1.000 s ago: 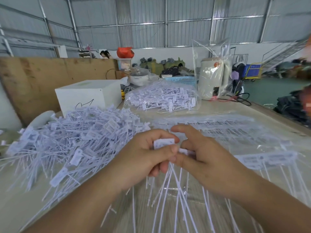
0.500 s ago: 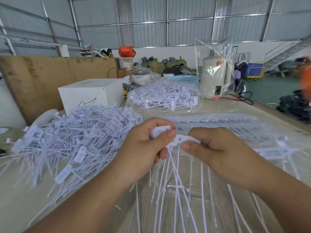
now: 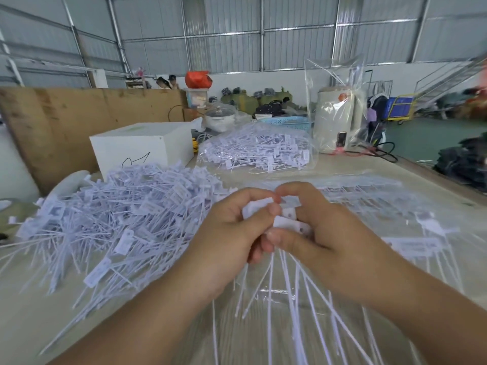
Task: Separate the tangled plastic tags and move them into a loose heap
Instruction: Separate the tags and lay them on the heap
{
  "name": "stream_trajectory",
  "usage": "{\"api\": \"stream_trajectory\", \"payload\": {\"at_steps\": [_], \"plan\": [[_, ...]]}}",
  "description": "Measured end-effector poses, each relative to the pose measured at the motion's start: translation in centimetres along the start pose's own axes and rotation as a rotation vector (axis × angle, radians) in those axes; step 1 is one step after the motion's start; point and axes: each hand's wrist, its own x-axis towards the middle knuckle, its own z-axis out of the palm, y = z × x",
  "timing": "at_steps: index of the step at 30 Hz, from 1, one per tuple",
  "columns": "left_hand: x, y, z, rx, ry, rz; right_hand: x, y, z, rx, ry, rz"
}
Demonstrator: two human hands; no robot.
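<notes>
Both hands, left [image 3: 232,233] and right [image 3: 329,241], pinch one tangled bunch of tags [image 3: 286,219] right of the big loose heap [image 3: 118,214]; a bagged batch [image 3: 258,151] behind the heap looks untouched.

Both hands, left hand [image 3: 232,233] and right hand [image 3: 334,233], pinched a tag bunch [image 3: 286,219] above the counter [image 3: 26,312], beside the loose heap [image 3: 113,214] at left.

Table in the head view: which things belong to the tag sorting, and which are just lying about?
Job:
left hand
right hand
bunch of tags, held by both hands
loose heap of tags
bag of tags

Lying about:
white box
kettle in plastic
blue basket
</notes>
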Motion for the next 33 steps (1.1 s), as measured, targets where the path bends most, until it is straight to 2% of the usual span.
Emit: {"api": "stream_trajectory", "payload": {"at_steps": [8,12,15,18,21,24,27,30,33], "plan": [[-0.3,0.1,0.0,0.024,-0.151,-0.017,0.1,0.3,-0.3,-0.070,-0.055,-0.021],[-0.1,0.3,0.0,0.068,-0.120,0.011,0.0,-0.1,-0.9,-0.126,-0.072,0.020],[0.1,0.4,-0.5,0.069,-0.050,0.006,-0.3,-0.4,-2.2,-0.253,-0.146,0.093],[0.2,0.5,-1.1,0.080,-0.055,-0.011,-0.4,0.0,-2.8,-0.158,-0.145,0.137],[0.1,0.7,-1.0,0.080,-0.098,0.011,-0.2,0.1,-2.6,-0.109,-0.101,0.108],[0.1,0.8,-0.8,0.069,-0.062,0.026,-0.2,-0.6,-2.2,-0.078,-0.075,0.064],[0.3,1.0,-0.4,-0.069,0.005,0.004,0.0,-1.0,-1.9,-0.092,0.029,0.031],[0.3,1.3,0.3,-0.255,0.057,-0.026,0.2,-1.5,-0.8,-0.128,0.207,-0.018],[0.5,1.6,0.0,-0.432,0.114,-0.074,0.6,-1.6,-0.9,0.027,0.429,-0.002]]}}
